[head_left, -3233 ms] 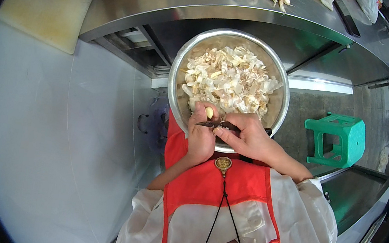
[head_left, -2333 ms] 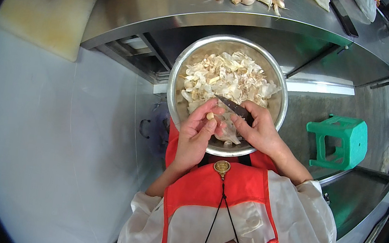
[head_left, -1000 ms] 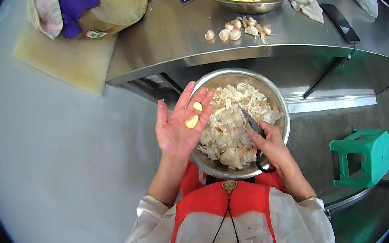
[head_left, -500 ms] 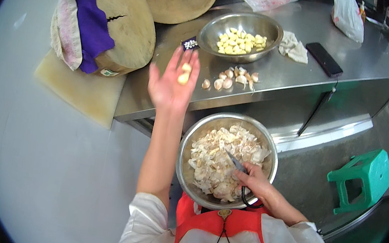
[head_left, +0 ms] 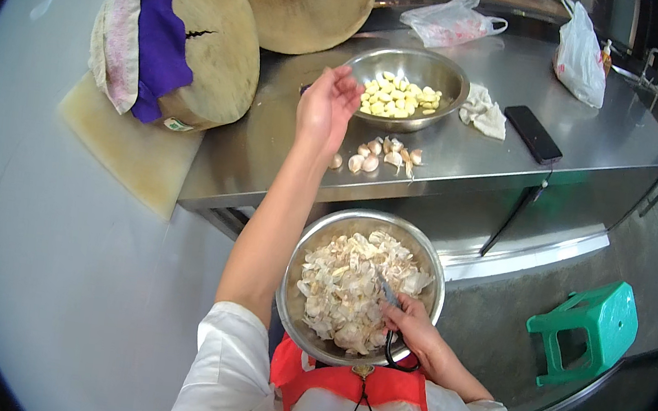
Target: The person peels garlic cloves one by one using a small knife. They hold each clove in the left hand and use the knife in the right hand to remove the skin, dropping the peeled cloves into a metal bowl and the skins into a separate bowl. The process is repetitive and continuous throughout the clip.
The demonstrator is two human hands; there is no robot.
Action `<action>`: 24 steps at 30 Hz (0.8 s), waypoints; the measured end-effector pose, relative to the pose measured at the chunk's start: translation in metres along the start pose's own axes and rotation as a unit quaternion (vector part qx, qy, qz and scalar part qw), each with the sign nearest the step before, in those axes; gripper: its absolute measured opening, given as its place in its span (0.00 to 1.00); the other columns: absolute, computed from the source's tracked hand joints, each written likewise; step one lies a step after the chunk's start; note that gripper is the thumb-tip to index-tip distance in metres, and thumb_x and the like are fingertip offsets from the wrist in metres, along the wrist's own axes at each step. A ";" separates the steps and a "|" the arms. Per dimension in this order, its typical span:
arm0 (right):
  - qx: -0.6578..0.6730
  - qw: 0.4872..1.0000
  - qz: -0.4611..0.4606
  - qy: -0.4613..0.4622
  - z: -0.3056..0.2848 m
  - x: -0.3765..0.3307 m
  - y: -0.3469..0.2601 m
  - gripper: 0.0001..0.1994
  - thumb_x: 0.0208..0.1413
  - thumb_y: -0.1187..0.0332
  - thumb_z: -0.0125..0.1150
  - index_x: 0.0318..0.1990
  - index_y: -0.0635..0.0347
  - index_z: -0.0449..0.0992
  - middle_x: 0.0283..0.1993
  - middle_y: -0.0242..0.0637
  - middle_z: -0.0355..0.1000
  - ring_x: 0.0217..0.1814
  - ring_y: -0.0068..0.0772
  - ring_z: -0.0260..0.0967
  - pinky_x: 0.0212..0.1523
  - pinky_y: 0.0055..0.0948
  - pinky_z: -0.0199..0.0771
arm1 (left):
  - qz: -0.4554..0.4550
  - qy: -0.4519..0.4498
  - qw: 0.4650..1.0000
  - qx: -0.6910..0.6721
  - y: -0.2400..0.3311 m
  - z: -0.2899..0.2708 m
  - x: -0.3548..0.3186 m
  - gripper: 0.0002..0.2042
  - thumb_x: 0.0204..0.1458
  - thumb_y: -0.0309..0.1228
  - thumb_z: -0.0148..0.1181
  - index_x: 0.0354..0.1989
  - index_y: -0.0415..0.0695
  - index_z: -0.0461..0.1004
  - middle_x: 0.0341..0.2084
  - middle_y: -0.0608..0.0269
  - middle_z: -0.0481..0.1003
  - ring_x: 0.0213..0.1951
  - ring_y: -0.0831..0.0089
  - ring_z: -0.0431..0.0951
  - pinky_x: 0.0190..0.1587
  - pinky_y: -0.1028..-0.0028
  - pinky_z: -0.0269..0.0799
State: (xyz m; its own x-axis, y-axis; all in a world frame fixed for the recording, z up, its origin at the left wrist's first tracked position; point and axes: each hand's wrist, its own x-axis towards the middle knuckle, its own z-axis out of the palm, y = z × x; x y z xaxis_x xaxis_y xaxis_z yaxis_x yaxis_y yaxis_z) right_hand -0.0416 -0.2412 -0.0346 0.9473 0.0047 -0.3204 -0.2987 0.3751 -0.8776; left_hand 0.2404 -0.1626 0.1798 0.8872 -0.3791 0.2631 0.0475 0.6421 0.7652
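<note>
My left hand [head_left: 329, 111] is at the left rim of a steel bowl [head_left: 456, 98] on the counter, turned toward it with fingers loosely bent. No clove shows in it; part of the palm is hidden. Several peeled garlic cloves [head_left: 396, 97] lie in that bowl. Below, my right hand [head_left: 415, 325] grips black-handled scissors [head_left: 387, 287], blades pointing up and left, over a larger steel basin [head_left: 289, 313]. Papery garlic skins [head_left: 339, 289] fill the basin. Unpeeled garlic cloves [head_left: 370, 161] lie on the counter between bowl and basin.
On the steel counter [head_left: 270, 149] are a phone [head_left: 533, 134], a white cloth [head_left: 483, 112], and two plastic bags [head_left: 454, 25]. Thick round chopping blocks [head_left: 220, 52] stand at the left, with purple cloth [head_left: 157, 32] on one. A green stool [head_left: 607, 318] stands on the floor at right.
My left hand has moved right to the bowl and turned from palm-up, fingers bending. The two peeled cloves seen on it before no longer show. My right hand still holds the scissors over the basin.
</note>
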 end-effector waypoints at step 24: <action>-0.007 1.000 -0.015 -0.004 0.050 0.011 -0.035 0.11 0.60 0.75 0.47 0.48 0.69 0.65 0.32 0.34 0.67 0.30 0.22 0.64 0.34 0.24 0.71 | -0.067 0.029 0.927 0.367 -0.065 -0.101 -0.248 0.09 0.53 0.24 0.57 0.43 0.38 0.73 0.31 0.64 0.74 0.29 0.84 0.71 0.30 0.83 0.68</action>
State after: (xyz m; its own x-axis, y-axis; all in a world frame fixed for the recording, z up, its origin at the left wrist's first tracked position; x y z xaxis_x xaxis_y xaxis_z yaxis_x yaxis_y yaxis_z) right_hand -0.0154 -0.2079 0.0104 0.9567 0.0021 -0.2912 -0.2722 0.3615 -0.8917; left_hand 0.0638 -0.0434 0.0053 0.9202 -0.3724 0.1204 -0.1469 -0.0435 0.9882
